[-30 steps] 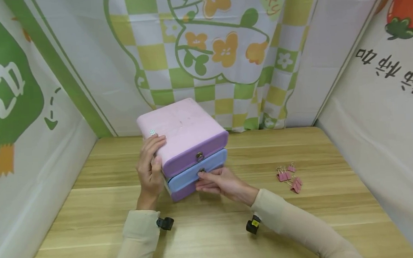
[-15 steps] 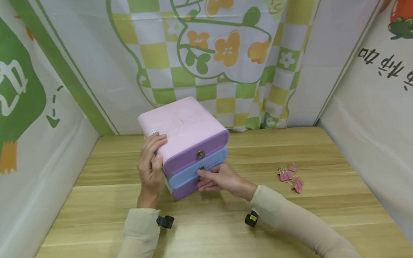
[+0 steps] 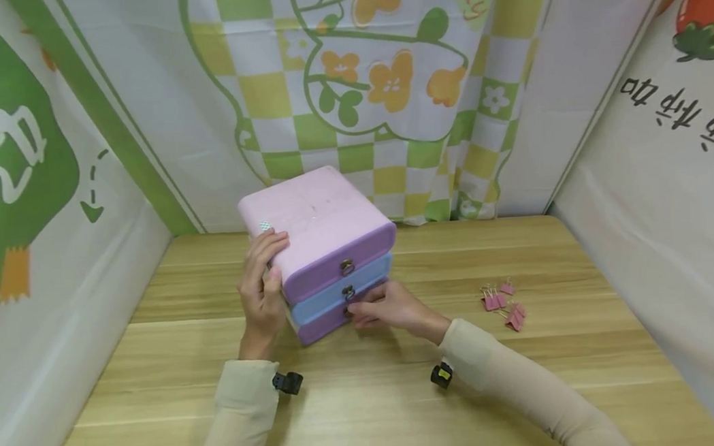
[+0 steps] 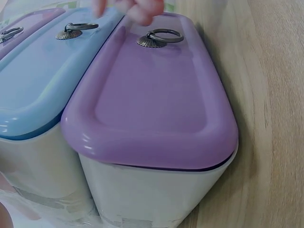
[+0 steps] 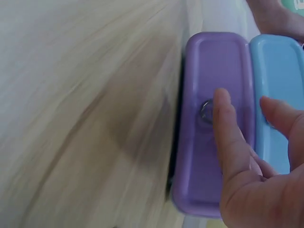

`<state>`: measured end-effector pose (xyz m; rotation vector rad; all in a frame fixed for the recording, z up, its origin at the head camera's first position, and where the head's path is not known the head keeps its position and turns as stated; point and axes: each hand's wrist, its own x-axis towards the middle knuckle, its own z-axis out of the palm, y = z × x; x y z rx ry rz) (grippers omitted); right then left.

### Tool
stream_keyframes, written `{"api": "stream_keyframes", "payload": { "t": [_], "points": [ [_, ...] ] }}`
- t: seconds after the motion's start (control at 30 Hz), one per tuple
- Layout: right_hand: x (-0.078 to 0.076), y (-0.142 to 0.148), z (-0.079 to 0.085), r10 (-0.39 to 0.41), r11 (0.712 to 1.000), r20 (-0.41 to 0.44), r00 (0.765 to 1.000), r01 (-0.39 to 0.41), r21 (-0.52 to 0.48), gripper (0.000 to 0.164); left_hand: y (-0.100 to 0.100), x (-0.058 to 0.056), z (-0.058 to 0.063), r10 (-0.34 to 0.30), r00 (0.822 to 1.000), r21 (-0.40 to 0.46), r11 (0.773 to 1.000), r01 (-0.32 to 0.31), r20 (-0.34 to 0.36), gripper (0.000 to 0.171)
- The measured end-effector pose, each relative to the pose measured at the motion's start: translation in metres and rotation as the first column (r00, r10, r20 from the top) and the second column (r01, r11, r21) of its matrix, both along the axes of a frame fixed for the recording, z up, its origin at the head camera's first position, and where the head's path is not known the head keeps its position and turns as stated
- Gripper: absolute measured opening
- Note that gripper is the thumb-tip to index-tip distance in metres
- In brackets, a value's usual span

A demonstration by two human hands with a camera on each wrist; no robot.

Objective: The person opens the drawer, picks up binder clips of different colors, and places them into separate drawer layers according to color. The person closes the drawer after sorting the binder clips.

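Observation:
A pink-topped organizer (image 3: pixel 319 211) with three stacked drawers stands at an angle on the table. Its top drawer (image 3: pixel 317 276) is purple, the middle drawer (image 4: pixel 42 71) light blue and the bottom drawer (image 4: pixel 152 99) purple, each with a ring pull. My left hand (image 3: pixel 260 297) rests against the left side, fingertips over the top edge and thumb by the front corner. At the bottom drawer's front is my right hand (image 3: pixel 396 313). In the right wrist view its index finger is extended beside the metal ring pull (image 5: pixel 205 111), and the thumb stands apart over the blue drawer.
Several pink binder clips (image 3: pixel 503 303) lie on the wooden table (image 3: pixel 368 413) right of the organizer. A checkered curtain (image 3: pixel 384 160) hangs close behind it. White printed cloth walls (image 3: pixel 658 232) close in both sides.
The blue middle drawer, sticking out a little earlier, has gone back in. My right hand has moved from its ring pull down to the bottom drawer's. My left hand has stayed put.

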<state>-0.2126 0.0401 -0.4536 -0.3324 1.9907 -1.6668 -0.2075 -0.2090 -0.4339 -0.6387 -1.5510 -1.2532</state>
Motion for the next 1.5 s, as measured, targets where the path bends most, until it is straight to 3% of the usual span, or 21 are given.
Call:
{"api": "stream_keyframes", "payload": {
  "t": [0.2, 0.47, 0.7, 1.03, 1.5],
  "points": [
    [-0.003, 0.004, -0.011, -0.01, 0.999, -0.008, 1.0, 0.01, 0.046, 0.027, 0.0, 0.001, 0.0, 0.007, 1.0, -0.005, 1.0, -0.007, -0.005, 0.041],
    [-0.003, -0.002, -0.022, -0.014, 1.0, 0.027, 1.0, 0.014, 0.0, 0.025, 0.002, 0.0, -0.002, 0.009, 1.0, -0.004, 1.0, -0.009, -0.01, 0.042],
    [-0.009, -0.003, -0.03, -0.009, 0.998, 0.138, 0.99, 0.016, -0.055, 0.028, 0.001, 0.0, -0.001, -0.004, 1.0, -0.015, 1.0, 0.004, -0.007, 0.042],
    [-0.011, -0.001, -0.038, 0.025, 0.994, 0.295, 0.955, 0.006, -0.105, 0.026, 0.002, 0.0, 0.001, -0.02, 0.999, -0.032, 0.999, 0.021, 0.041, 0.043],
    [-0.003, -0.004, -0.033, 0.019, 0.995, 0.286, 0.958, 0.011, -0.102, 0.03, -0.001, 0.0, 0.003, 0.041, 0.999, -0.031, 0.999, -0.04, 0.026, 0.044]
  ]
}}
